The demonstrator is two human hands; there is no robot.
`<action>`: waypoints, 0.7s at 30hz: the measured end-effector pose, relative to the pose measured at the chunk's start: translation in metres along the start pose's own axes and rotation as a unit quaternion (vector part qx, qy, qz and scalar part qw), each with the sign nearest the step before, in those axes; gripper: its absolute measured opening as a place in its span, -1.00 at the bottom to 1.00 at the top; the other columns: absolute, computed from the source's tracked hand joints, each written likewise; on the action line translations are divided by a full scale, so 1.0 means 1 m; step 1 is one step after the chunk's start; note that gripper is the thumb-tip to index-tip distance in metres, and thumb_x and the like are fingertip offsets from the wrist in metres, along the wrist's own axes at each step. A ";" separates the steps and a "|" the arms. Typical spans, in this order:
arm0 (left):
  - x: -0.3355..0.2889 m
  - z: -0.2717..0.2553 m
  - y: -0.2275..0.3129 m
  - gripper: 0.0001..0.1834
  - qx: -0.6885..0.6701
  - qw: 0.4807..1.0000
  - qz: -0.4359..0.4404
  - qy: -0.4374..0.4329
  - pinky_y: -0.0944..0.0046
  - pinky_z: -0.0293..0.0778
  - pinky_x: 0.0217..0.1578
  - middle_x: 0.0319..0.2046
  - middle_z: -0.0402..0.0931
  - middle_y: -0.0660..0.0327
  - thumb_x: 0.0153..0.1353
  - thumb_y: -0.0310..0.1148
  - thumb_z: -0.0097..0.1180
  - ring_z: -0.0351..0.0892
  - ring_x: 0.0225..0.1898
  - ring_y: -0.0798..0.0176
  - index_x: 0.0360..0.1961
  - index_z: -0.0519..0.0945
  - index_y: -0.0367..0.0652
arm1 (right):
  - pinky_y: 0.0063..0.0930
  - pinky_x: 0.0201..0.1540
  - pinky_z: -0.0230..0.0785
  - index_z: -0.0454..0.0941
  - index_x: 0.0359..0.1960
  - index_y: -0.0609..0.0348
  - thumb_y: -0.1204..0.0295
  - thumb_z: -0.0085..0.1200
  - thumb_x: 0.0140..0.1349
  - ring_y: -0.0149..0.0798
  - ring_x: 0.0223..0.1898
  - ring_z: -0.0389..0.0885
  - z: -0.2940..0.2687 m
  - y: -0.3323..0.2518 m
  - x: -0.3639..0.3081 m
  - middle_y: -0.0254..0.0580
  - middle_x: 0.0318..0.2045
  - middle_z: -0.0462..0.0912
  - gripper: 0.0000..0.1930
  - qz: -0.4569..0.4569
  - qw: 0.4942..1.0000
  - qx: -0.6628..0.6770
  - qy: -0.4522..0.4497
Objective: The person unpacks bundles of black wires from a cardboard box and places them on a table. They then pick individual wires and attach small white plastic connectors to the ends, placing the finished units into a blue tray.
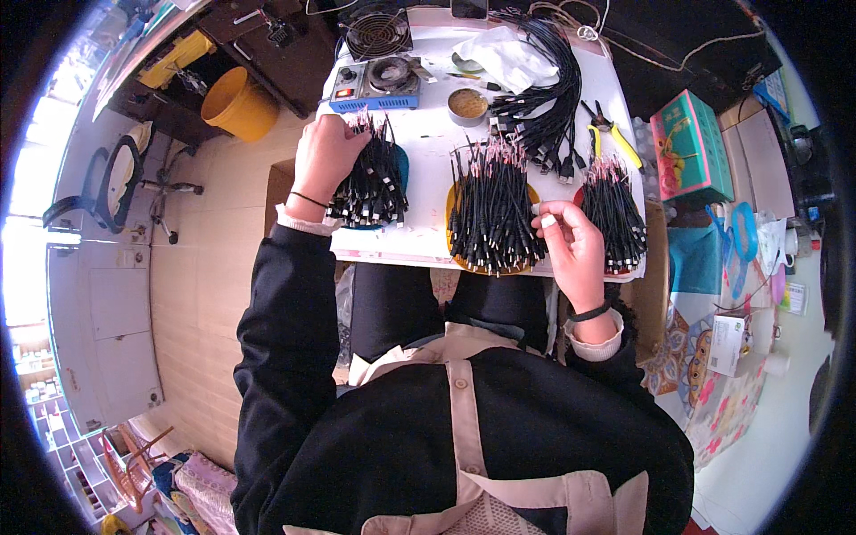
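Observation:
Three piles of short black cables with bare pinkish wire ends lie on the white table. My left hand (pixel 326 159) is closed above the left pile (pixel 379 183), its fingertips at the wire ends; what they pinch is hidden. My right hand (pixel 575 248) is at the right edge of the middle pile (pixel 490 209), thumb and forefinger pressed together with something white at the thumb tip. Whatever it holds is too small to make out. The middle pile rests on a yellow tray (pixel 455 252), the left one on a blue tray (pixel 403 174). The right pile (pixel 613 218) sits on something red.
A blue soldering pot (pixel 374 96) with a lit switch stands at the back left, below a small fan (pixel 379 34). Beside it are a round tin (pixel 467 105), a long cable bundle (pixel 553 89), white plastic (pixel 508 55) and yellow-handled wire strippers (pixel 615 143). A green box (pixel 691 147) stands right.

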State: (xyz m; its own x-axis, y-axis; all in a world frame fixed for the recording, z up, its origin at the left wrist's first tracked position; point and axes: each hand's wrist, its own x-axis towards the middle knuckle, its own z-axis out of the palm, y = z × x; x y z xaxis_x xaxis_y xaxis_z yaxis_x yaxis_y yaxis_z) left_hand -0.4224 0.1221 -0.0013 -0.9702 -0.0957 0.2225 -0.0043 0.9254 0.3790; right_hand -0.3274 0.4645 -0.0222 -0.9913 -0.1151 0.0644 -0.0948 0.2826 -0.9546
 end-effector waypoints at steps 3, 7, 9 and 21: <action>0.003 -0.006 -0.006 -0.68 -0.031 0.999 -0.002 0.032 0.18 0.49 -0.38 -0.54 0.58 -0.06 0.03 -0.22 0.28 0.63 -0.44 -0.01 -0.49 0.63 -0.34 | -0.62 -0.21 0.43 0.50 -0.15 0.29 0.49 -0.04 0.35 -0.50 -0.32 0.56 0.000 -0.001 -0.001 -0.27 -0.33 0.62 -0.86 -0.002 1.000 -0.003 0.007; 0.002 -0.018 -0.032 -0.77 -0.159 0.984 -0.028 0.069 0.26 0.49 -0.36 -0.54 0.60 0.05 0.07 -0.32 0.23 0.61 -0.46 0.18 -0.42 0.63 -0.32 | -0.63 -0.34 0.41 0.54 -0.18 0.27 0.49 0.00 0.30 -0.51 -0.39 0.58 -0.001 -0.016 0.004 -0.27 -0.43 0.64 -0.86 -0.028 0.999 0.014 0.043; -0.006 -0.016 -0.046 -0.79 -0.214 0.973 -0.050 0.076 0.32 0.49 -0.26 -0.43 0.63 0.09 0.13 -0.38 0.16 0.61 -0.36 0.29 -0.31 0.63 -0.33 | -0.63 -0.34 0.41 0.54 -0.20 0.26 0.49 0.01 0.30 -0.52 -0.39 0.58 -0.001 -0.031 0.013 -0.28 -0.44 0.63 -0.87 -0.054 0.998 0.024 -0.006; -0.050 0.013 -0.057 -0.83 -0.406 0.908 -0.097 0.042 0.40 0.46 -0.18 -0.35 0.64 0.15 0.16 -0.49 0.13 0.59 -0.26 0.38 -0.26 0.62 -0.36 | -0.36 -0.41 0.45 0.61 -0.63 0.24 0.17 0.13 0.03 -0.20 -0.59 0.61 0.161 -0.081 0.178 -0.09 -0.65 0.61 -0.66 -0.153 0.900 -0.332 -0.238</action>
State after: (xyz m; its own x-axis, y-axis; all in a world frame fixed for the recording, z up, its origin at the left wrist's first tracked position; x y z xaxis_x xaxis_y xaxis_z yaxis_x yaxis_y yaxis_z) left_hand -0.3773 0.0789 -0.0458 -0.9485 -0.2861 0.1360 0.0404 0.3167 0.9477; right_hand -0.4815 0.2677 0.0193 -0.7729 -0.6344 0.0125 -0.5473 0.6567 -0.5189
